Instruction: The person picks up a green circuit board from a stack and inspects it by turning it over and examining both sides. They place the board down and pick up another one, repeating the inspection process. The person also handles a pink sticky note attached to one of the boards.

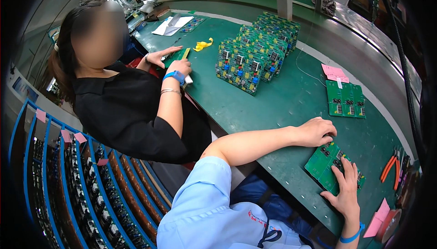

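Observation:
A green circuit board panel (320, 166) with dark digit displays and small black parts lies on the green table in front of me. At its far corner, my left hand (315, 132) has its fingers bent in a pinch; whatever is between the fingertips is too small to make out. My right hand (347, 190) rests over the near right side of the same panel. Its fingers are spread on the board, and the thumb lies by the near edge. A blue band (352, 235) circles my right wrist.
Beyond my hands lies another green panel (347, 101) under a pink slip (334, 73). Populated boards (241, 69) stand in rows farther back. Orange-handled pliers (389, 169) and a tape roll (390, 226) are at right. A co-worker (127, 108) handles a board at left, near a blue rack (86, 171).

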